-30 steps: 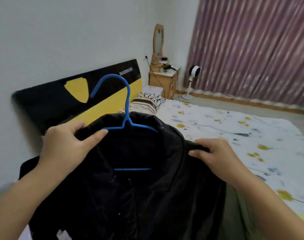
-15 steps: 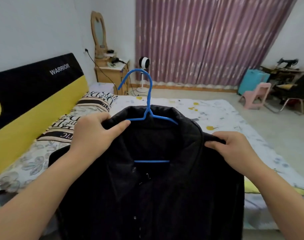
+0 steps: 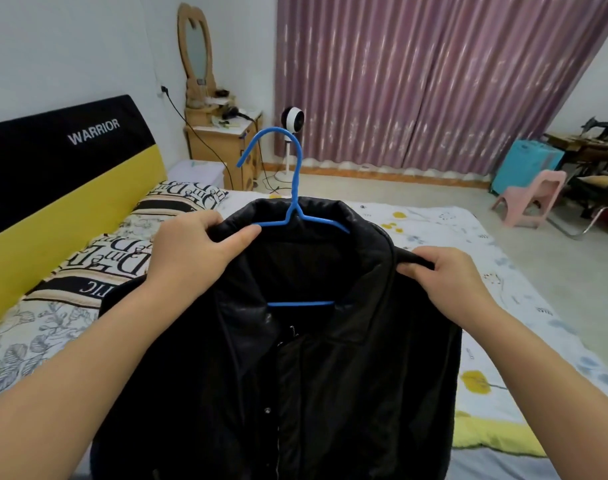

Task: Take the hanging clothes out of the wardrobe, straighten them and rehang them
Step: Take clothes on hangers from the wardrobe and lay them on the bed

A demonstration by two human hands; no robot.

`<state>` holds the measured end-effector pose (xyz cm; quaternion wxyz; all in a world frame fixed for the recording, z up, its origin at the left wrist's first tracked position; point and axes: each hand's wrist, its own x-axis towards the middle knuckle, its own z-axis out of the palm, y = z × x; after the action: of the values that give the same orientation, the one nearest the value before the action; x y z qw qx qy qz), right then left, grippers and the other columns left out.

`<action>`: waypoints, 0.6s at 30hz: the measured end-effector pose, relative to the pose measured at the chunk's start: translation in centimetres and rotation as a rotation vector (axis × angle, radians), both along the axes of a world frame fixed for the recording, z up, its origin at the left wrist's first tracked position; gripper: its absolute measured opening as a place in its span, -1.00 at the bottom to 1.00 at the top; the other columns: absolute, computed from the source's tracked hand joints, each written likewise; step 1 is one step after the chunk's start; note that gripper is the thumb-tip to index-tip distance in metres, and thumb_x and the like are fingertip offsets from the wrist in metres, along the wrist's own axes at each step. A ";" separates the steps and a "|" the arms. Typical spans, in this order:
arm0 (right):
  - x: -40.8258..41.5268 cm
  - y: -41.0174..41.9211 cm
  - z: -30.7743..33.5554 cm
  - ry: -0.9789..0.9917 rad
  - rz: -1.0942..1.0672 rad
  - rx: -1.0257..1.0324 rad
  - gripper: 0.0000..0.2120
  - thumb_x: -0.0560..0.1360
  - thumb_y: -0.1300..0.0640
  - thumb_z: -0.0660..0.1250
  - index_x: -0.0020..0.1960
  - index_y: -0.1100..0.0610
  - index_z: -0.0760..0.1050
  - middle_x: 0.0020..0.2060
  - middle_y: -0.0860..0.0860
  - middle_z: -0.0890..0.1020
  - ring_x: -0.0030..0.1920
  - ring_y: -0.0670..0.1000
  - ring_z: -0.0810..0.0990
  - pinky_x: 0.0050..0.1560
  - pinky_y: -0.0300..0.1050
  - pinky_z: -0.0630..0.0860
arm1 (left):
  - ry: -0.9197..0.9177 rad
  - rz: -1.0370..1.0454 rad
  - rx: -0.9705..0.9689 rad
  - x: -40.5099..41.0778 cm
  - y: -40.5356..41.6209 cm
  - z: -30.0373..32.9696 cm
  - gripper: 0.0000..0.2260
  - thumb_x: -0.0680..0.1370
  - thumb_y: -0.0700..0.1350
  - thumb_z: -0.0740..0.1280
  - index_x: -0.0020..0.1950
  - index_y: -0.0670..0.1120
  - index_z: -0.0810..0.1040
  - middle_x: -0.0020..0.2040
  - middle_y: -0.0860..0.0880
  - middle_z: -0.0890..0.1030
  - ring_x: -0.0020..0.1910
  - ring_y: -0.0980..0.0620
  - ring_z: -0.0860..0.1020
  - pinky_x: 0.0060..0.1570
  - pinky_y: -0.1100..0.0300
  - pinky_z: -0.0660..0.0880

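L hand [image 3: 191,251] gripping, R hand [image 3: 448,282] pinching, arms outstretched

We see a black jacket [image 3: 330,358] hanging on a blue hanger [image 3: 297,216], collar between our left hand [image 3: 195,251] and right hand [image 3: 448,282].

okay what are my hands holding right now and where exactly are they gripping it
Both hands hold the black jacket, which hangs on the blue hanger. The left hand grips its left shoulder by the collar; the right hand pinches its right shoulder.
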<state>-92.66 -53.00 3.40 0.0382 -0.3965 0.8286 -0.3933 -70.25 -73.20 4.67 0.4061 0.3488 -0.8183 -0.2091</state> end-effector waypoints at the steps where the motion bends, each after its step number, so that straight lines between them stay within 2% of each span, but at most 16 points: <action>1: -1.0 -1.5 -0.4 0.007 -0.015 -0.002 -0.83 0.45 0.16 0.39 -0.23 0.25 0.57 -0.31 0.19 0.60 -0.22 0.18 0.55 -0.24 -0.08 0.39 | -0.006 0.006 0.002 -1.2 -1.6 -0.3 -0.55 0.38 0.19 0.37 -0.33 -0.23 0.52 -0.40 -0.16 0.53 -0.35 -0.08 0.49 -0.36 0.10 0.34; 4: -3.9 -6.3 -1.9 0.036 -0.064 -0.005 -0.88 0.44 0.14 0.40 -0.19 0.21 0.59 -0.29 0.11 0.62 -0.19 0.12 0.55 -0.16 -0.04 0.43 | -0.033 0.015 0.017 -5.1 -6.8 -1.9 -0.53 0.38 0.19 0.38 -0.36 -0.25 0.47 -0.43 -0.18 0.50 -0.38 -0.09 0.46 -0.39 0.11 0.29; 8: -8.3 -13.4 -5.4 0.018 -0.122 0.003 -0.92 0.47 0.15 0.38 -0.07 0.13 0.59 -0.18 0.01 0.63 -0.11 0.04 0.54 -0.10 -0.13 0.39 | -0.114 0.038 0.081 -10.5 -14.3 -5.5 -0.51 0.41 0.16 0.39 -0.38 -0.26 0.41 -0.46 -0.16 0.44 -0.44 -0.03 0.39 -0.43 0.12 0.23; 12: -12.8 -20.4 -10.2 0.024 -0.151 0.139 -0.88 0.52 0.12 0.31 -0.14 0.15 0.49 -0.27 0.03 0.55 -0.16 0.08 0.49 -0.20 -0.12 0.30 | -0.234 0.041 0.158 -15.5 -21.0 -10.3 -0.54 0.43 0.17 0.37 -0.42 -0.14 0.33 -0.49 -0.08 0.39 -0.46 0.02 0.37 -0.44 0.13 0.21; 15: -15.8 -24.5 -14.5 0.018 -0.192 0.231 -0.84 0.54 0.12 0.28 -0.13 0.22 0.49 -0.27 0.04 0.51 -0.17 0.10 0.47 -0.22 -0.11 0.27 | -0.348 0.037 0.207 -18.8 -25.1 -14.5 -0.57 0.46 0.20 0.32 -0.35 -0.15 0.39 -0.45 -0.06 0.44 -0.43 0.05 0.39 -0.44 0.14 0.23; 18: -18.4 -27.6 -19.3 -0.014 -0.224 0.285 -0.85 0.54 0.14 0.28 -0.11 0.22 0.51 -0.23 0.07 0.54 -0.14 0.12 0.49 -0.19 -0.11 0.27 | -0.443 -0.009 0.268 -21.4 -28.0 -19.4 -0.62 0.50 0.19 0.27 -0.18 -0.15 0.48 -0.33 -0.05 0.52 -0.34 0.02 0.45 -0.38 0.13 0.31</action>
<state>-111.08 -80.60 -15.87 0.0555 -0.2896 0.9147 -0.2765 -91.61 -101.22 -14.74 0.1661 0.4335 -0.8537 -0.2360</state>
